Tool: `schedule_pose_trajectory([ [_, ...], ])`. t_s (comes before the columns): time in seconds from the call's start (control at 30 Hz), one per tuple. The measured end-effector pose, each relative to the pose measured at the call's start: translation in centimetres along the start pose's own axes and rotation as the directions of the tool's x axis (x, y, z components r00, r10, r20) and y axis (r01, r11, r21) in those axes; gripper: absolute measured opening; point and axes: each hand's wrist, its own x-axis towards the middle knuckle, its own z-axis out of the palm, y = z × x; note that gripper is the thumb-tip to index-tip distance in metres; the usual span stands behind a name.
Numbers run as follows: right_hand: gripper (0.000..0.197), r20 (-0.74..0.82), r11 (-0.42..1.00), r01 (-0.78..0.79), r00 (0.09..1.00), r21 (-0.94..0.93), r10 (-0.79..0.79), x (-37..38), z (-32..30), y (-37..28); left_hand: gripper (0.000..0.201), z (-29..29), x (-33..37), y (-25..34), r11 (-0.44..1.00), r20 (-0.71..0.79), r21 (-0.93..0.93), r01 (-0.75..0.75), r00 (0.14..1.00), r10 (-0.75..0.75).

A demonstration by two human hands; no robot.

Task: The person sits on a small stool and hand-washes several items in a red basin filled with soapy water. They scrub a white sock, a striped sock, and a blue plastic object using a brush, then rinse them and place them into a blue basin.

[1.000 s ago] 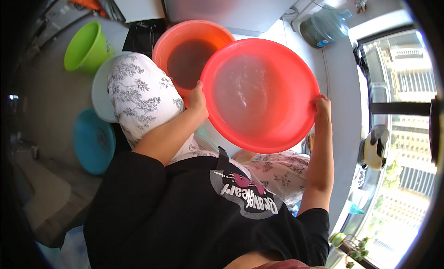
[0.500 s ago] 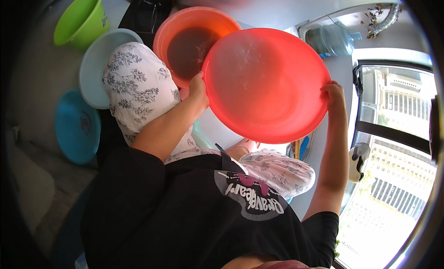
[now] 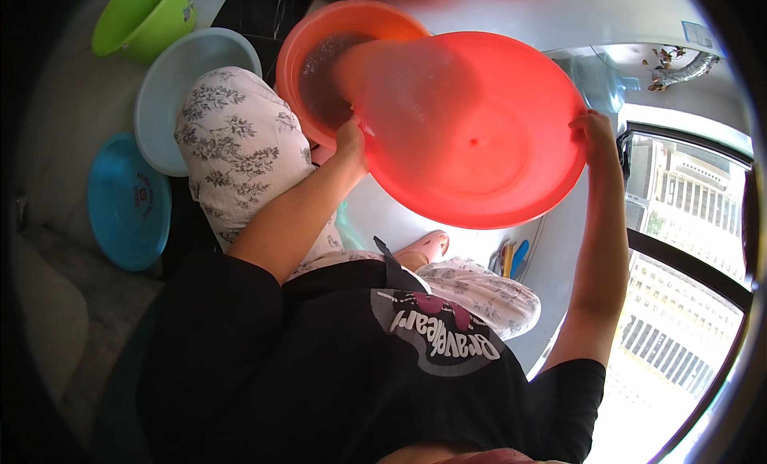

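A large red basin is held up in front of me, tilted down to the left. My left hand grips its left rim and my right hand grips the right rim, fingers curled over the edge. Murky water has gathered on the basin's left side and runs over the lip in a wide stream. It falls into an orange-red basin just beyond my left knee. Dark water stands in that one, its surface churned up. Part of the lower basin is hidden behind the red one.
At the left are a pale blue basin, a green basin and a blue basin. A clear water bottle lies at the far right, near a window. Several handled tools stand beyond my right knee, near my pink clog.
The red basin has moved up and slightly right and tipped further left. Water now pours over its lip into the orange-red basin, and the pool inside has shrunk.
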Motion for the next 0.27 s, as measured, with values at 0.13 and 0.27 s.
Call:
schedule_pose_trajectory([
  [0.13, 0.019, 0.023, 0.991, 0.032, 0.999, -0.132, -0.029, 0.7, 1.0, -2.7, 0.037, -0.3, 0.1, 0.0, 0.999, -0.030, 0.033, 0.041, 0.999, -0.040],
  [0.27, 0.017, 0.064, 0.975, 0.048, 0.997, -0.217, -0.034, 0.4, 2.0, -5.9, 0.037, -1.3, 1.4, -0.2, 0.992, 0.004, 0.126, 0.003, 1.000, -0.003],
])
